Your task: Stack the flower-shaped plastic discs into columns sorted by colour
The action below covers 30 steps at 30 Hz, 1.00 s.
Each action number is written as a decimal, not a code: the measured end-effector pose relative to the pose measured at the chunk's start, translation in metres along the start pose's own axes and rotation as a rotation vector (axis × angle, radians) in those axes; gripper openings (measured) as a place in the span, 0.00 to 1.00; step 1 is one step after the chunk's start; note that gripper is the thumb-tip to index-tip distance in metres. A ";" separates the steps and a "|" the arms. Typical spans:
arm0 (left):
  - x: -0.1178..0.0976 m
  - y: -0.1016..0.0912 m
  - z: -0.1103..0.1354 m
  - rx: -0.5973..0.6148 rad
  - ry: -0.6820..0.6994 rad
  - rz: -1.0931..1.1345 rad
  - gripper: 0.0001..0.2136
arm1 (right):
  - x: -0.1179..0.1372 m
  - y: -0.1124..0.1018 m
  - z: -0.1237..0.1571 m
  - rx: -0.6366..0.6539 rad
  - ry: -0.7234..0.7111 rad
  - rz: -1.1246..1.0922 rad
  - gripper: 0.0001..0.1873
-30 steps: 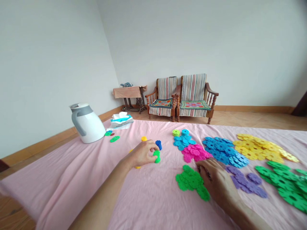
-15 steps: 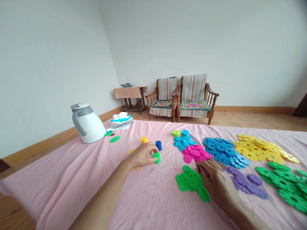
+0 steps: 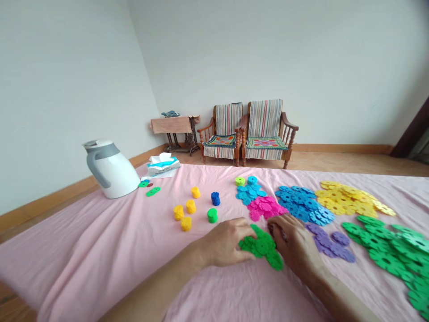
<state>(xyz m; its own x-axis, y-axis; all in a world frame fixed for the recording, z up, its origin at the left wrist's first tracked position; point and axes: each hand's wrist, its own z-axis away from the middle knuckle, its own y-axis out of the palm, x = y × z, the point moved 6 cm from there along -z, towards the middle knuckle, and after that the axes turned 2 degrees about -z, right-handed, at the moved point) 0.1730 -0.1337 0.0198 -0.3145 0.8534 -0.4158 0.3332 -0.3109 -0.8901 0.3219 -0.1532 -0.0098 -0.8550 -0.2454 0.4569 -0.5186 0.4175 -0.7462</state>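
Observation:
My left hand (image 3: 229, 243) is at the left edge of a loose pile of green notched discs (image 3: 263, 246), thumb and fingers apart and touching the pile. My right hand (image 3: 295, 239) lies just right of that pile, its fingers curled round some dark brown discs (image 3: 282, 232), mostly hidden under it. A short upright stack of green discs (image 3: 212, 215) stands beyond my left hand, with a dark blue stack (image 3: 215, 198) behind it. Several yellow stacks (image 3: 186, 223) stand farther left. Pink discs (image 3: 266, 207) lie beyond my right hand.
Loose blue (image 3: 295, 201), yellow (image 3: 348, 199), purple (image 3: 330, 245) and green discs (image 3: 389, 246) spread on the right. Lime (image 3: 240, 181) and light blue stacks (image 3: 252, 180) stand behind. A white jug (image 3: 115, 172) and tissue box (image 3: 163, 166) stand on the pink cloth (image 3: 110, 241).
My left hand has left the green stack, which now stands alone, and moved right to the loose green pile. My right hand stays over the brown discs. The view has shifted slightly.

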 end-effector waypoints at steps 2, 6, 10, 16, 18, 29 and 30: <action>-0.005 0.008 -0.003 -0.046 0.003 -0.028 0.19 | 0.001 -0.001 -0.001 -0.009 -0.002 0.003 0.11; -0.006 0.018 -0.009 -0.114 -0.056 -0.061 0.17 | 0.002 -0.003 -0.001 -0.027 0.000 0.004 0.11; -0.007 0.023 -0.011 -0.123 -0.070 -0.063 0.11 | 0.003 -0.004 0.000 -0.035 0.004 0.003 0.10; 0.007 -0.004 -0.004 -0.198 -0.117 -0.016 0.12 | -0.002 -0.004 -0.001 -0.030 0.038 0.114 0.12; 0.023 -0.027 0.005 -0.280 -0.190 0.005 0.11 | -0.004 -0.006 -0.001 -0.067 0.076 0.230 0.13; 0.094 -0.073 0.045 -0.229 -0.385 -0.023 0.12 | -0.015 -0.006 0.003 -0.032 0.174 0.389 0.16; 0.094 -0.071 0.044 -0.217 -0.385 -0.027 0.12 | -0.015 -0.005 0.003 -0.025 0.163 0.374 0.15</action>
<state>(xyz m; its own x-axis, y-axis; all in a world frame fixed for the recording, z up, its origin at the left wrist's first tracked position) 0.0807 -0.0502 0.0359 -0.6203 0.6291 -0.4684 0.4862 -0.1602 -0.8590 0.3372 -0.1542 -0.0138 -0.9711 0.0690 0.2283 -0.1696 0.4733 -0.8644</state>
